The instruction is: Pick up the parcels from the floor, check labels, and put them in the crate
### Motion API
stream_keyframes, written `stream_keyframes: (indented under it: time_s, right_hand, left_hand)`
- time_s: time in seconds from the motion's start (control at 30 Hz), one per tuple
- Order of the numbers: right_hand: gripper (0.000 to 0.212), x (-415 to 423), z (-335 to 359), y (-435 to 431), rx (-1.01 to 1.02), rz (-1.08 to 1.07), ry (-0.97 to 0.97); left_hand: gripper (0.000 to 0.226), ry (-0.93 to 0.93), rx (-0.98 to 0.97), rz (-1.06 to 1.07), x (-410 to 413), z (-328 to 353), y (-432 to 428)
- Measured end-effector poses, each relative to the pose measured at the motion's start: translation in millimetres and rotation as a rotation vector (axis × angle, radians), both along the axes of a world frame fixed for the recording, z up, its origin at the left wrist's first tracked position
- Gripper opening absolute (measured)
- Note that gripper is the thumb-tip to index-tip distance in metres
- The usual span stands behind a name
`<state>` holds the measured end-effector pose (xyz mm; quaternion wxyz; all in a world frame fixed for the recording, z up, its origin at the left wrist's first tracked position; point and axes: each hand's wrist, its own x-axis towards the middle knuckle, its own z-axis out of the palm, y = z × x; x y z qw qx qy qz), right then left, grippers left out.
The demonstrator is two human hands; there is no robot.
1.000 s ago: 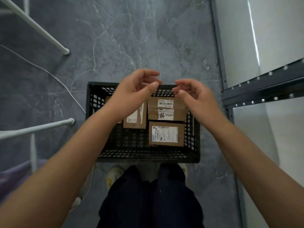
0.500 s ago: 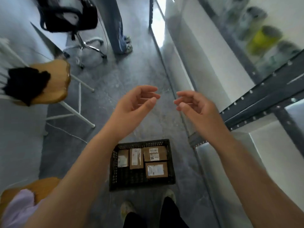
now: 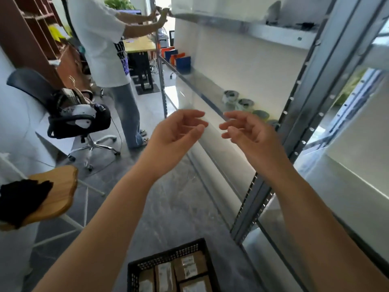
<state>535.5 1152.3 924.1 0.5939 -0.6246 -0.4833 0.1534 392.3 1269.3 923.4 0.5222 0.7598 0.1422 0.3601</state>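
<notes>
Grey marbled floor carries a black perforated plastic crate at near centre; brown cardboard parcels lie inside, white labels up. Left hand and right hand hover, loosely curled, empty. No parcel shows on the visible floor: loading appears finished.

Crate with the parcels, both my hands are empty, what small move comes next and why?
Probably look down and scan the floor for stragglers: the left hand and right hand hold nothing, the crate holds labelled parcels, and no loose one shows here.
</notes>
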Motion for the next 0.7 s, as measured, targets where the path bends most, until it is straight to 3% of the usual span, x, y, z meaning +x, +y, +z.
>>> stream_keyframes:
  time_s: [0.37,0.7]
  right_hand:
    - [0.029,-66,0,-63,-0.030,-0.434,0.040]
    - [0.027,-124,8,-178,-0.024,-0.884,0.079]
  left_hand:
    - [0.022,-0.007,-0.065,-0.439,21,-9,-10]
    - [0.027,0.011,0.031,-0.855,38,-6,-115]
